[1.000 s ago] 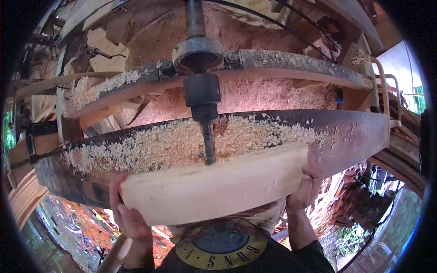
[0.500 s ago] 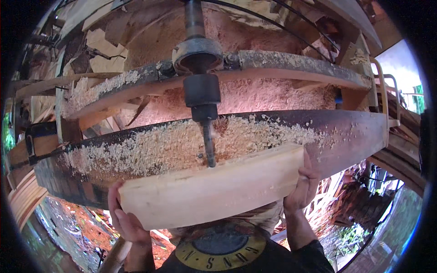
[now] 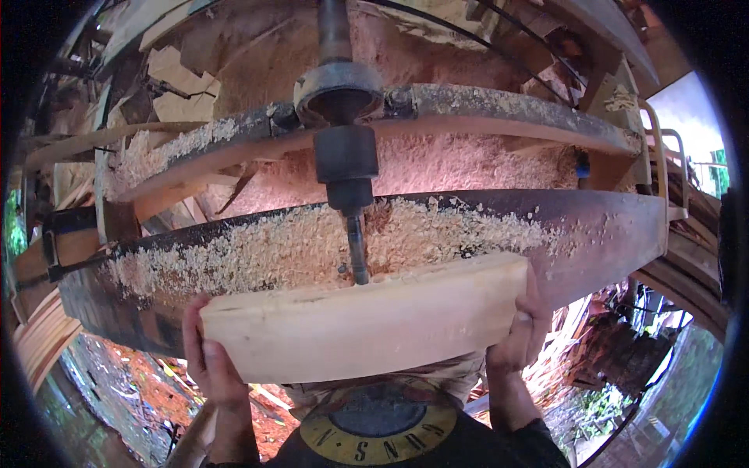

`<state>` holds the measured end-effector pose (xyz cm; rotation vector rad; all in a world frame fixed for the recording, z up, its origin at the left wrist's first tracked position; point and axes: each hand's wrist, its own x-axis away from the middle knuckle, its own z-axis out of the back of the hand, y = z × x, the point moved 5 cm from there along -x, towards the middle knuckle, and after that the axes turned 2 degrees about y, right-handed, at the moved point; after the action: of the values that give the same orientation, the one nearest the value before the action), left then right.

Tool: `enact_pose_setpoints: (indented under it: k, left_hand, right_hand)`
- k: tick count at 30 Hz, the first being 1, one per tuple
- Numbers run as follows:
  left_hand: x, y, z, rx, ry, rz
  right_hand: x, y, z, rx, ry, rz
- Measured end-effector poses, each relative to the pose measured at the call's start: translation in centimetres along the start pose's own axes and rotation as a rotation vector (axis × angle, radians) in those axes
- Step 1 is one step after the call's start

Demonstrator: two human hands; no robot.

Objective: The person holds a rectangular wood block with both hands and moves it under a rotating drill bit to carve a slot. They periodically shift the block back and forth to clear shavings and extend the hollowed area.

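A pale wooden block (image 3: pixel 367 327) lies across the near side of the dark worktable, its broad smooth face toward me. My left hand (image 3: pixel 211 355) grips its left end, thumb on the near face and fingers behind. At the right end, my right hand (image 3: pixel 521 331) is closed round the corner. The drill bit (image 3: pixel 356 249) hangs from a black chuck (image 3: pixel 346 156) and meets the block's far upper edge near the middle. Whether the tip is inside the wood or just behind the edge, I cannot tell.
Wood shavings (image 3: pixel 257 253) cover much of the worktable (image 3: pixel 601 226). Behind it runs a beam (image 3: pixel 499 105) dusted with chips, beside the round spindle housing (image 3: pixel 338 86). A bent metal frame (image 3: pixel 671 164) stands at the right. Stacked boards (image 3: pixel 47 339) lie at the left.
The block has levelled a little: its left end rose slightly and its right end dropped and shifted right. Both hands moved along with it, still gripping.
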<state>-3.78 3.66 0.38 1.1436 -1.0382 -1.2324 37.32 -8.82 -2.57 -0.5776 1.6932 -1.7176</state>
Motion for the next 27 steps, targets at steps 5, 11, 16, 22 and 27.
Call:
enact_pose_setpoints:
  k: [5,11,16,22,27]
  left_hand:
    - [-0.1,-0.6,0.5,-0.171,-0.106,0.022]
    - [-0.5,-0.6,1.1,-0.196,-0.159,0.0]
    - [-0.2,0.9,-0.3,-0.205,-0.045,0.133]
    - [-0.4,-0.3,-0.1,-0.124,0.001,0.06]
    - [-1.7,0.0,-0.5,-0.229,0.028,0.066]
  right_hand:
    - [1.1,-1.7,0.9,-0.003,-0.067,-0.051]
    - [1.3,-2.0,1.9,-0.056,-0.096,-0.035]
    - [-1.1,-3.7,-1.3,0.013,-0.103,-0.346]
    - [1.1,-1.6,1.0,0.061,-0.139,-0.366]
    - [-2.0,-2.2,-0.8,0.069,-0.147,-0.405]
